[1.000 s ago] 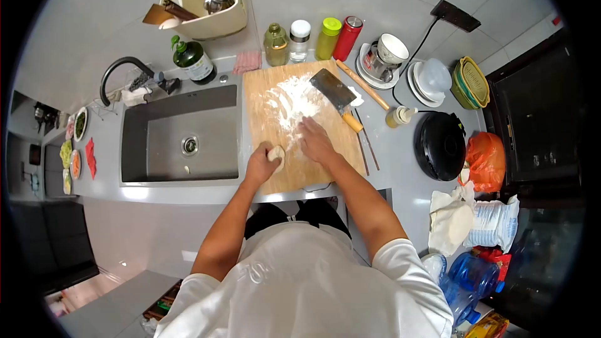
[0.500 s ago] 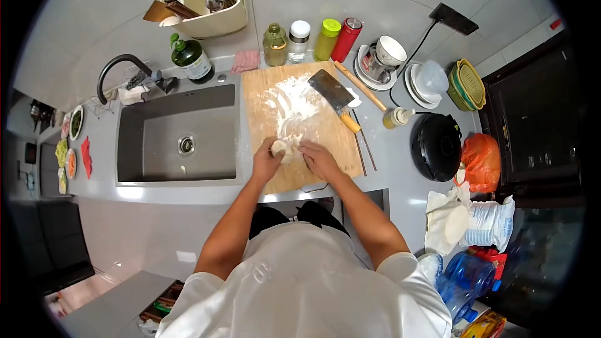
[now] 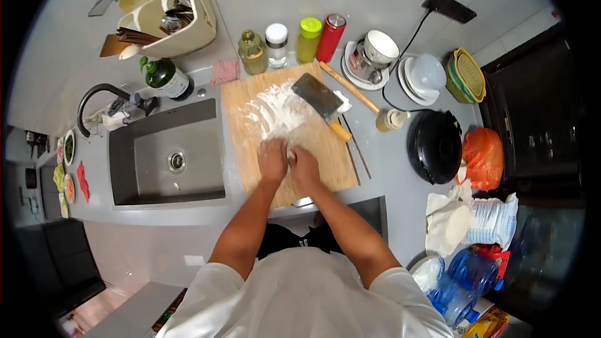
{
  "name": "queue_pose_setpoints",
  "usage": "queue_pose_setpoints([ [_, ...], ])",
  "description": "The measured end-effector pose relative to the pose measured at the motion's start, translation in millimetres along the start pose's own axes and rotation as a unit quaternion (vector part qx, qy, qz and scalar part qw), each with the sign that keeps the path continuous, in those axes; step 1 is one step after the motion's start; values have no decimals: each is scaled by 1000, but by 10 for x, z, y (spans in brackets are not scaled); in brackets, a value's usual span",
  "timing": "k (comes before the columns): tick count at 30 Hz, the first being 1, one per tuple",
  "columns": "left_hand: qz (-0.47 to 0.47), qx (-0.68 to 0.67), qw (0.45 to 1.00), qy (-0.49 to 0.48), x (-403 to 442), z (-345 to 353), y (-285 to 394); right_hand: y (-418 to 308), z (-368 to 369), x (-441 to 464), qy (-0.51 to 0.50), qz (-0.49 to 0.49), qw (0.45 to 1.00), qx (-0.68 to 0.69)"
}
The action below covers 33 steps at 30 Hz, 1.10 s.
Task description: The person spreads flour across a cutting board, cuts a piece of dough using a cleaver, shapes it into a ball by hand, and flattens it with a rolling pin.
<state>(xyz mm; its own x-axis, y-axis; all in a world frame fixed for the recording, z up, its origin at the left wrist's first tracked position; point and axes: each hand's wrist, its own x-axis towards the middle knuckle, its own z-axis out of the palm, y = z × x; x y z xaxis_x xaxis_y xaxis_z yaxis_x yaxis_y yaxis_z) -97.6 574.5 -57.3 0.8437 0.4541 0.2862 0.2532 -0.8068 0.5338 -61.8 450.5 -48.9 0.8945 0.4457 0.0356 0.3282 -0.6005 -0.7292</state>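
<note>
Over the lower half of the wooden board (image 3: 247, 144), my left hand (image 3: 273, 160) and my right hand (image 3: 303, 166) are close together. Both are closed on a piece of dough (image 3: 291, 156), of which only a little shows between them. White flour (image 3: 278, 110) is spread over the board beyond my hands. A cleaver (image 3: 317, 96) with a wooden handle lies at the board's upper right, its handle pointing toward the right edge.
A sink (image 3: 168, 156) is on the left. Bottles (image 3: 308, 41) stand behind the board. On the right are a rolling pin (image 3: 350, 87), chopsticks (image 3: 355, 150), stacked dishes (image 3: 418, 81), a black round appliance (image 3: 434, 147) and an orange bag (image 3: 482, 159).
My right hand has come off the floured surface and joined my left hand around the dough. The camera view has shifted and tilted, so the board appears further left.
</note>
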Motion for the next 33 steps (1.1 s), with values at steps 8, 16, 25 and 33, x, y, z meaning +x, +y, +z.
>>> queue_pose_setpoints([
  [8,-189,-184,953,-146,-191,-322,23,-216,-357,-343,-36,-142,984,98],
  [16,-132,-99,985,-53,217,-72,-92,-200,-17,136,-11,-28,999,32],
  [25,-6,-117,993,-29,-147,-158,-241,-224,-94,-271,-69,2,992,105],
  [33,-283,-448,848,-22,33,-88,-109,-321,-267,-58,-77,-169,979,89],
])
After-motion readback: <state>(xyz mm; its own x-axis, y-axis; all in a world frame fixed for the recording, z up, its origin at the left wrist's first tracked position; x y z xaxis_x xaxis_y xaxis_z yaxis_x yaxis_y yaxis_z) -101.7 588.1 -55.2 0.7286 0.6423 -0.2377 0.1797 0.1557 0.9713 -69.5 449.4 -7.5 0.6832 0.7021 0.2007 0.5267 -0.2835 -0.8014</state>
